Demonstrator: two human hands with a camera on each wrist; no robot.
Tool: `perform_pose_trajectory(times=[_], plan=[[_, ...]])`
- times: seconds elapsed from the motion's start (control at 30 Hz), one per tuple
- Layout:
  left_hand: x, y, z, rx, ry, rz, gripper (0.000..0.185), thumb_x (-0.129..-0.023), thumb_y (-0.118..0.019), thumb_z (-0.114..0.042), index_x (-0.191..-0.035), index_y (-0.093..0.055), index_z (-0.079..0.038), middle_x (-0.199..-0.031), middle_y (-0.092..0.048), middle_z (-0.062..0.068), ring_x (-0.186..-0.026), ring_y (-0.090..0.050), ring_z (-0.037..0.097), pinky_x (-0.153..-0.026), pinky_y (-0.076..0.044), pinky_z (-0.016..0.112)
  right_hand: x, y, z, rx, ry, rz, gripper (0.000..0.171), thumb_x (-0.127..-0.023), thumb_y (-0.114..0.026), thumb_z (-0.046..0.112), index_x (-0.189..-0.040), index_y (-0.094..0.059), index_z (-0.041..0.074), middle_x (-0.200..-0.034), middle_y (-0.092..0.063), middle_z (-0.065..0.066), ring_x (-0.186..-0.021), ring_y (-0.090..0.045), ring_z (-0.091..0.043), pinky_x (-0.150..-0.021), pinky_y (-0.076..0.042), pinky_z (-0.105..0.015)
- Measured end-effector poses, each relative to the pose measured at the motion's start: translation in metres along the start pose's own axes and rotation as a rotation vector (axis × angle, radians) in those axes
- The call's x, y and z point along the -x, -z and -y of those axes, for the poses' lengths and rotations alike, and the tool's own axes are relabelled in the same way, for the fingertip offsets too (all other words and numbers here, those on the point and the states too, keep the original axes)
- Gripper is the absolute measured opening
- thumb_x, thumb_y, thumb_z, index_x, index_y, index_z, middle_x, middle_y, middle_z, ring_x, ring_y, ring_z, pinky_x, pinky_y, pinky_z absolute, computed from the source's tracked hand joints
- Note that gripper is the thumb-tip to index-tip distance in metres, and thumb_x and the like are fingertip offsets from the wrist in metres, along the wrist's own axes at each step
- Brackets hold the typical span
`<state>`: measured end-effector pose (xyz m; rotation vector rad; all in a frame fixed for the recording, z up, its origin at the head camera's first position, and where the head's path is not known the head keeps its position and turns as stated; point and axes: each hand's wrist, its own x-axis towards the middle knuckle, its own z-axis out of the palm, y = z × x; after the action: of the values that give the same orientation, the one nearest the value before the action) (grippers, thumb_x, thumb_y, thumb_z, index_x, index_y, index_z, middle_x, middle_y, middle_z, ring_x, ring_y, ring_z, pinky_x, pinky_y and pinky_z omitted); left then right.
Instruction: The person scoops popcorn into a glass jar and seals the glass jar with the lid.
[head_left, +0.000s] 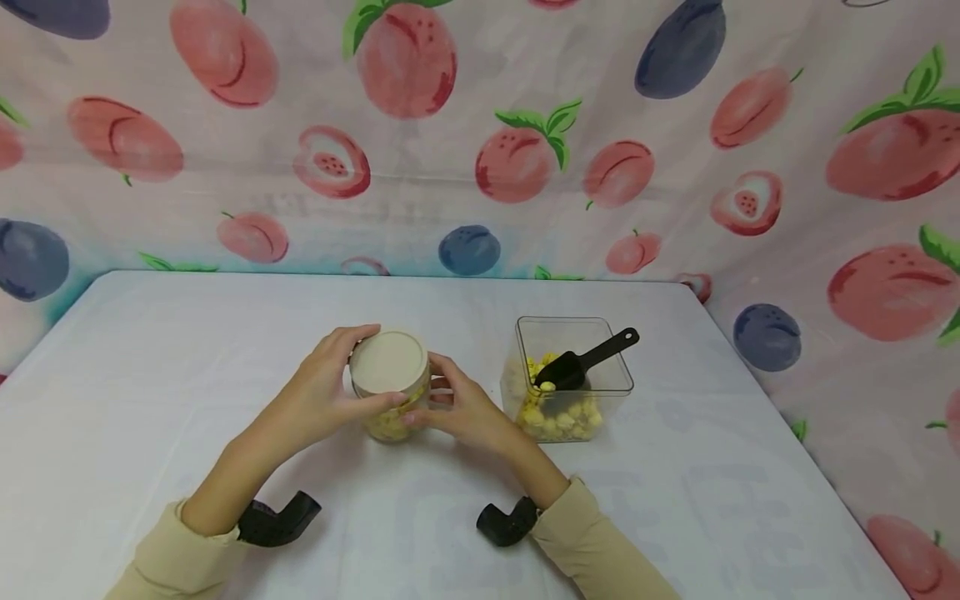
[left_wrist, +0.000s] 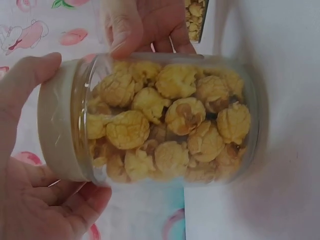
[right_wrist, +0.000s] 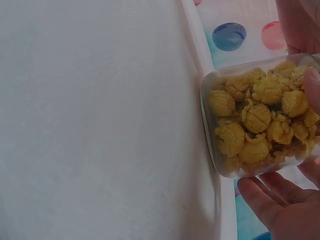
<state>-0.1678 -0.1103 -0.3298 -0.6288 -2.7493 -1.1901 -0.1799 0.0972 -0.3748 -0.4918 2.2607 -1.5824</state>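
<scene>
Clear plastic makes up the small round jar (head_left: 390, 400), and it is full of bumpy yellow popcorn balls (left_wrist: 165, 125). The jar stands straight up on the white table (head_left: 150, 400), so its long way runs up and down, and its flat cream lid (head_left: 388, 362) faces up. The jar is near the middle of the table. The left hand (head_left: 330, 387) is curled round the lid and grips its edge, with the thumb on the near side and the fingers round the far side. The right hand (head_left: 465, 408) is curled round the see-through body of the jar, lower down than the left hand, and holds it tight. In the left wrist view the right hand's fingers (left_wrist: 145, 25) press on the far side of the jar. Just to the right of the jar stands a clear square plastic box (head_left: 570, 379) with no lid. It has more yellow popcorn in its bottom part. A small black plastic scoop (head_left: 585, 367) rests in the box, with its handle sticking up and away from the jar. The box is close to the right hand but does not touch it. Behind the jar, past the far edge of the table, hangs a pale cloth with pink peaches and blue plums (head_left: 480, 125).
</scene>
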Motion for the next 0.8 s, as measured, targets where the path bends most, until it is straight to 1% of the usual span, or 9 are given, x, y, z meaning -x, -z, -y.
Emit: perform_pose_trajectory(times=[0.13, 0.3, 0.5, 0.8], plan=[[-0.0001, -0.0013, -0.0010, -0.016, -0.005, -0.036, 0.081, -0.071, -0.080, -0.037, -0.133, -0.043, 0.000, -0.128, -0.050, 0.016, -0.117, -0.048, 0.032, -0.091, -0.048, 0.052, 0.0001, -0.0007, 0.0003, -0.003, -0.003, 0.002, 0.080, -0.081, -0.073, 0.022, -0.145, -0.026, 0.016, -0.137, -0.042, -0.008, -0.122, -0.047, -0.025, -0.102, -0.045, -0.035], [0.0000, -0.0028, -0.0018, -0.020, -0.022, -0.060, 0.078, -0.072, -0.080, -0.034, -0.131, -0.044, 0.001, -0.125, -0.050, 0.016, -0.116, -0.047, 0.033, -0.090, -0.048, 0.053, 0.0000, -0.0010, 0.0010, -0.012, -0.003, 0.000, 0.079, -0.081, -0.073, 0.020, -0.145, -0.027, 0.018, -0.136, -0.043, -0.007, -0.122, -0.047, -0.025, -0.102, -0.045, -0.036], [-0.0007, -0.0060, -0.0032, -0.025, -0.029, -0.055, 0.077, -0.073, -0.080, -0.030, -0.132, -0.042, 0.001, -0.125, -0.048, 0.016, -0.118, -0.042, 0.032, -0.091, -0.047, 0.054, 0.0001, -0.0006, 0.0009, -0.013, 0.012, 0.006, 0.078, -0.081, -0.073, 0.018, -0.145, -0.027, 0.016, -0.136, -0.043, -0.009, -0.121, -0.048, -0.026, -0.101, -0.046, -0.036], [-0.0001, -0.0069, -0.0034, -0.006, 0.004, -0.038, 0.078, -0.073, -0.079, -0.031, -0.133, -0.041, 0.002, -0.126, -0.046, 0.016, -0.119, -0.041, 0.031, -0.092, -0.046, 0.055, 0.0006, -0.0003, 0.0010, -0.014, 0.024, 0.016, 0.079, -0.081, -0.073, 0.020, -0.145, -0.027, 0.016, -0.136, -0.043, -0.009, -0.121, -0.048, -0.027, -0.100, -0.046, -0.037]])
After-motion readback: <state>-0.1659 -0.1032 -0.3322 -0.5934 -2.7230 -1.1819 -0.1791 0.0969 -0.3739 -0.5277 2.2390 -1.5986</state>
